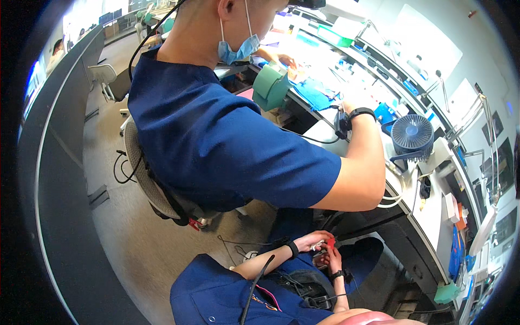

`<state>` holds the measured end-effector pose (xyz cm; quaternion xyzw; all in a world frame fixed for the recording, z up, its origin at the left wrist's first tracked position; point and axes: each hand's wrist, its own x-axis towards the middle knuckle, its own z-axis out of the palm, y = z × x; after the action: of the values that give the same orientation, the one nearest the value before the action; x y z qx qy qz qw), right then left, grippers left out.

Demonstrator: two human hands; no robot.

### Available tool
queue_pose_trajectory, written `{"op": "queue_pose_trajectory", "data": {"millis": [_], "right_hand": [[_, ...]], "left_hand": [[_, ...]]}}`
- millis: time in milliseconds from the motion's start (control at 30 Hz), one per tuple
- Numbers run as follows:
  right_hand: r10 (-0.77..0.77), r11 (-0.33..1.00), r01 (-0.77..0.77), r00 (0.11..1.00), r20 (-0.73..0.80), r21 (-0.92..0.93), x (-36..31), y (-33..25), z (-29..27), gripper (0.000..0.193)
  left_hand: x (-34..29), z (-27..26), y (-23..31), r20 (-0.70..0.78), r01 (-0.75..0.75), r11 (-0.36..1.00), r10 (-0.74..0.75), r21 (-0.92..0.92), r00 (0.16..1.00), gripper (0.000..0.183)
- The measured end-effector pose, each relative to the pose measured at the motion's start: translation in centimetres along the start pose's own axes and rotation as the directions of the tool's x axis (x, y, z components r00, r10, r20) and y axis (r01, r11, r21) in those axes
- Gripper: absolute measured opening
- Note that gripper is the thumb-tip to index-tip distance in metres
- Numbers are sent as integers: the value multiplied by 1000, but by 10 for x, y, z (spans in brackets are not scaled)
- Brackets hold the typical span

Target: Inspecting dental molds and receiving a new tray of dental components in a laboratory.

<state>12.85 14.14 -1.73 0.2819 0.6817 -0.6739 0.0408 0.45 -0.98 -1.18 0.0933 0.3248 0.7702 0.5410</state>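
Low in the view, over my lap, my two hands meet around a small red piece [330, 242] whose exact kind I cannot make out. My left hand [314, 239] comes in from the left, its fingers curled with the tips at the red piece. A small white thing [317, 246] shows just under those fingers, partly hidden. My right hand [332, 259] is below, pinching the red piece from the near side. Black bands sit on both wrists.
A co-worker in a navy top [227, 135] sits close ahead at a crowded workbench, both hands over a blue cloth [317, 93]. A blue desk fan [413, 134] and a green box-like holder [272, 88] stand there. A dark partition [59, 157] runs along the left; cables hang near my arm.
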Motion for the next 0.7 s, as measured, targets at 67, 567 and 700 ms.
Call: {"op": "queue_pose_trajectory", "data": {"millis": [67, 567, 700], "right_hand": [[50, 995, -46, 998, -43, 90, 1, 2, -3, 34], [122, 992, -122, 992, -6, -25, -3, -5, 3, 40], [98, 995, -98, 995, 13, -1, 6, 6, -5, 40]], "left_hand": [[2, 1, -1, 16, 5, 1000, -5, -9, 1000, 23], [-4, 1, 2, -1, 6, 998, -6, 65, 1000, 25], [3, -2, -4, 35, 0, 999, -2, 45, 999, 24]]}}
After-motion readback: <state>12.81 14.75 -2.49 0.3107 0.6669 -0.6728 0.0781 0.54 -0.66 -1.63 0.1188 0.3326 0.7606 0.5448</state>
